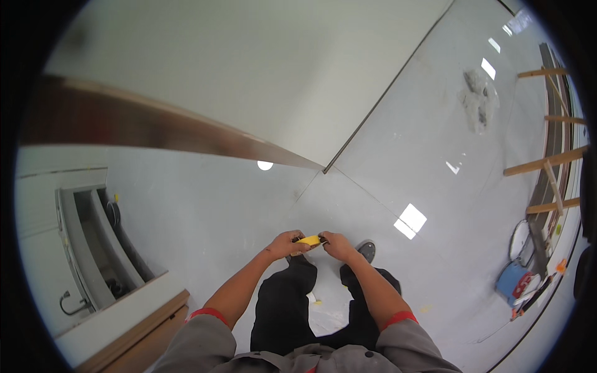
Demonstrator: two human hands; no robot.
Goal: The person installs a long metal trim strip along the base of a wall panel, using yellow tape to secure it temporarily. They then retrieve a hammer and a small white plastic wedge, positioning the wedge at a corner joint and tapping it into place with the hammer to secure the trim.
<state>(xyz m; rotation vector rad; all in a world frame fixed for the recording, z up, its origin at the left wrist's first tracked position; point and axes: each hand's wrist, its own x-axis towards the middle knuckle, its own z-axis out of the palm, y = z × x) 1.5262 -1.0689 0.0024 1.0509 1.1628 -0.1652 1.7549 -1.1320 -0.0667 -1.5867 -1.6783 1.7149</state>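
Just above my dark trousers and shoes, I hold a yellow roll of tape [309,240] between both hands. My left hand [286,244] has its fingers closed on the roll's left side. My right hand [337,245] pinches at the roll's right side, by something small and dark that I cannot make out. Beyond the hands, the lower corner of a large white panel [261,74] with a brown edge strip [186,133] meets the glossy grey floor [354,211].
A sink unit [87,248] with a tap and a brown cabinet [149,336] stand at left. Along the right wall are wooden frames [535,165], long boards, a blue bucket [511,280] and tools. A crumpled clear plastic piece [477,99] lies at upper right.
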